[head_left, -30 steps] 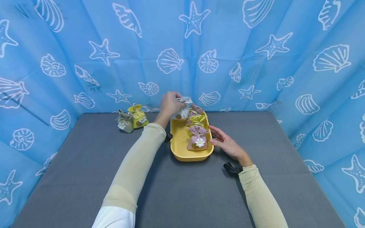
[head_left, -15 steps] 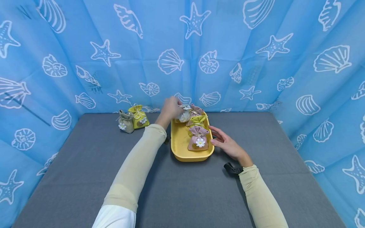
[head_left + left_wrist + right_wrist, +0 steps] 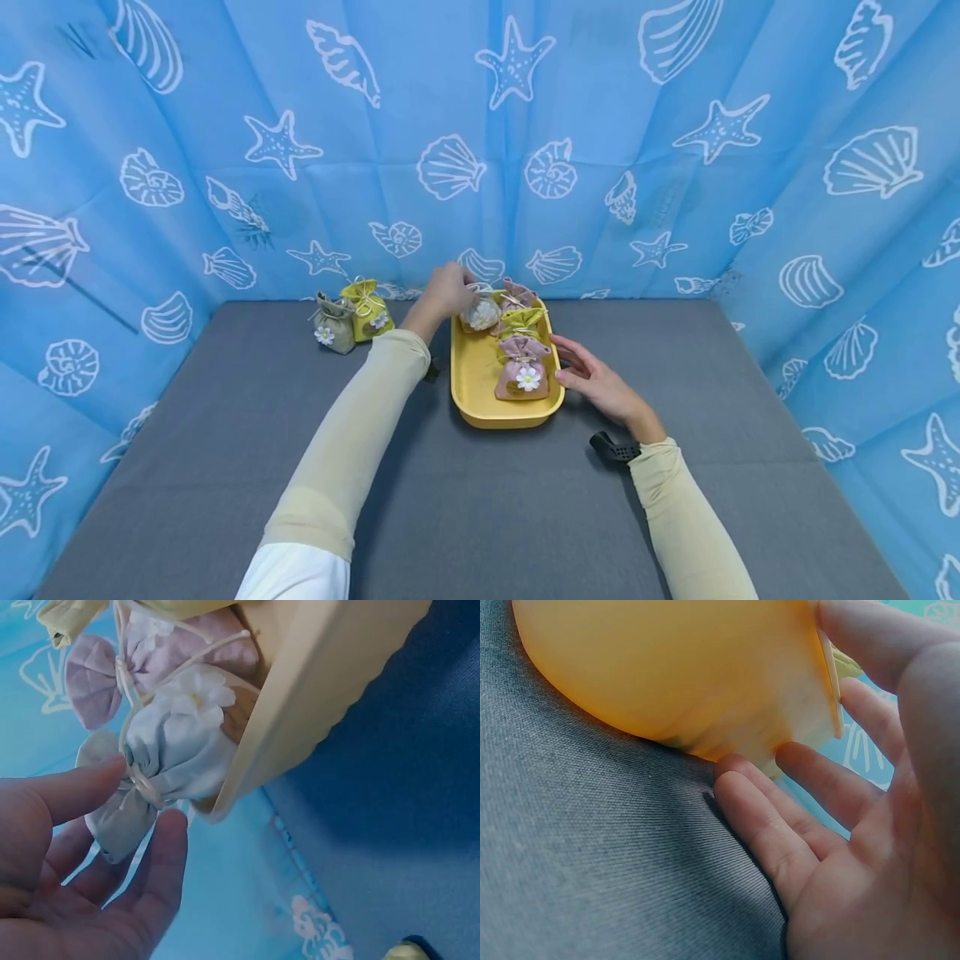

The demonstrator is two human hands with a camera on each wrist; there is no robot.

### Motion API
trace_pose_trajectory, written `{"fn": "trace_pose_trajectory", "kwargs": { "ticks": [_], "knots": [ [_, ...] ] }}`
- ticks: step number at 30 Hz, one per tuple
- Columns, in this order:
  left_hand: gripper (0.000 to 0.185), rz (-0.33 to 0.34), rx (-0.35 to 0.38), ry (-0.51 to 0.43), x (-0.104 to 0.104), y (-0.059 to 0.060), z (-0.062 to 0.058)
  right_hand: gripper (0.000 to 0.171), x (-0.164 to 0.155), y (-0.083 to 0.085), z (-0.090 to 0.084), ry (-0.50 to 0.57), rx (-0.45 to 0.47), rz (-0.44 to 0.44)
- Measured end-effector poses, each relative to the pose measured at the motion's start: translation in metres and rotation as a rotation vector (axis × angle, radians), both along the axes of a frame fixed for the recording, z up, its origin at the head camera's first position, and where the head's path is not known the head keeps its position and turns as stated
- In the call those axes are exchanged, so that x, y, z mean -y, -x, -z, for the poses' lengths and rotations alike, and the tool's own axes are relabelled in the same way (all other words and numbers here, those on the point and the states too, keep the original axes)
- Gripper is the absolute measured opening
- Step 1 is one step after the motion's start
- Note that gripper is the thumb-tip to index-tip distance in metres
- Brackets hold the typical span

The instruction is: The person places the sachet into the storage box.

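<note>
1. Head view: a white drawstring pouch (image 3: 481,315) sits in the far left corner of the yellow tray (image 3: 470,382); seating it appears to be the step in hand.
2. Left hand (image 3: 446,292), forearm extended: thumb and fingertips apart about the pouch's neck; the next move likely calls for withdrawing clear.
3. Right hand (image 3: 600,386): fingers parted, touching the tray's right edge.

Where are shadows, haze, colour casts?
Head: soft shadows beside both beige fabric sleeves; left wrist: dim, the grey cloth tabletop tinted navy, shadowed beside the yellow rounded plastic-looking tray; right wrist: pale haze on the tray, glare or translucence unclear.
</note>
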State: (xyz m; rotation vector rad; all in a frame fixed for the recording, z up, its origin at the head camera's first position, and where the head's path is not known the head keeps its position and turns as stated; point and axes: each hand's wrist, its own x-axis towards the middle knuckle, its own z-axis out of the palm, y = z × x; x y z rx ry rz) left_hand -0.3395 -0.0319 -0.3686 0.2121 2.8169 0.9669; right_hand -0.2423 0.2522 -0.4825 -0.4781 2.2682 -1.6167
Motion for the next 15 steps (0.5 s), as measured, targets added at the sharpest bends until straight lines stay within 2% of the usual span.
{"fn": "trace_pose_trajectory", "kwargs": {
  "ticks": [6,10,15],
  "knots": [
    [0.028,0.025,-0.029,-0.032,0.009,-0.001,-0.003,0.067,0.000,-0.001,0.001,0.000,-0.001,0.002],
    [0.035,0.040,-0.038,-0.094,0.019,-0.004,-0.010,0.067,0.000,-0.001,0.001,0.004,0.001,0.002],
    [0.036,0.006,-0.076,-0.149,0.034,-0.011,-0.020,0.066,0.000,-0.001,0.000,0.002,0.000,0.005]
  ]
}}
